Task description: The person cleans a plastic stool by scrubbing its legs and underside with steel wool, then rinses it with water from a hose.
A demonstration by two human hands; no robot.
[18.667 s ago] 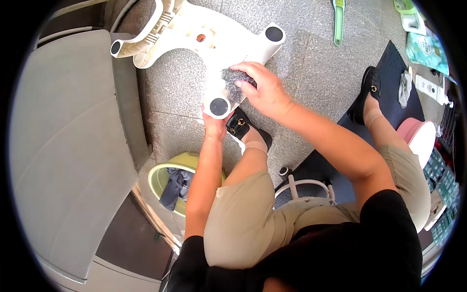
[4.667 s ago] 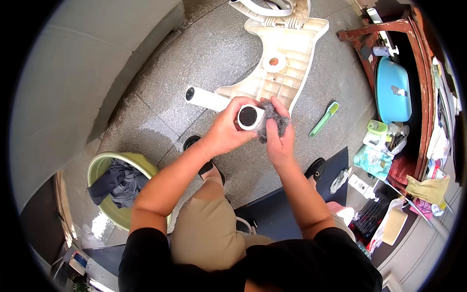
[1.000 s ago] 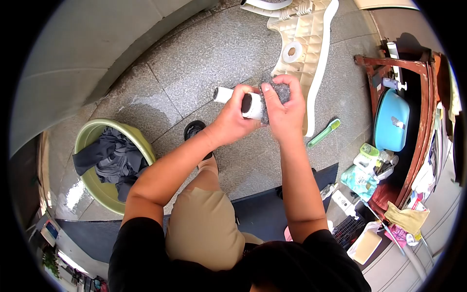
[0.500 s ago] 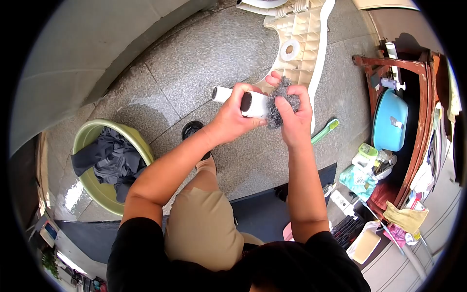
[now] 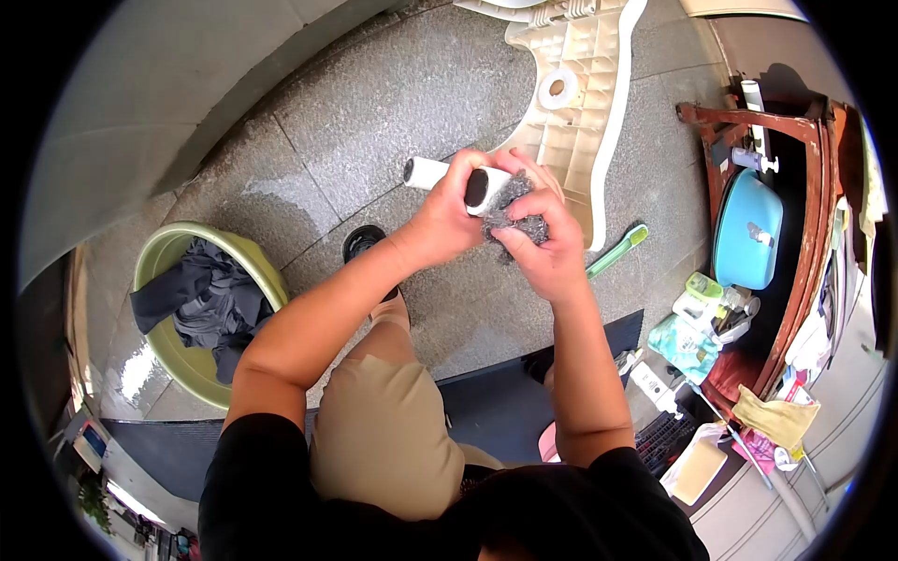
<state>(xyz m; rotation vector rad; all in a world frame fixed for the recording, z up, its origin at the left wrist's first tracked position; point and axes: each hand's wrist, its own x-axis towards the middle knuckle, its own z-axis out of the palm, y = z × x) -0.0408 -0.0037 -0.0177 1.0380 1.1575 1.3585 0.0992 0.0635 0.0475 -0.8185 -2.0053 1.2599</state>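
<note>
My left hand (image 5: 444,222) is wrapped around a white tube-like leg (image 5: 499,191) with a dark end. A second white leg (image 5: 428,173) with a dark tip sticks out just behind that hand. In my right hand (image 5: 554,251) is a clump of steel wool (image 5: 524,222), pinched by thumb and fingers and pressed against the side of the held leg. Beyond both hands lies a cream plastic piece (image 5: 581,140) with a ribbed underside and a round hole; whether the legs join it is hidden by my hands.
A green-handled brush (image 5: 617,251) lies on the tiled floor to the right. At left stands a green basin (image 5: 265,265) holding dark cloth (image 5: 217,304). A wooden rack (image 5: 812,224) with a blue basin (image 5: 748,229) is at far right, bottles and bags below it.
My right hand has slid the steel wool left and slightly down along the white leg, toward its dark end. My left hand keeps its grip on the leg; the view has shifted slightly.
</note>
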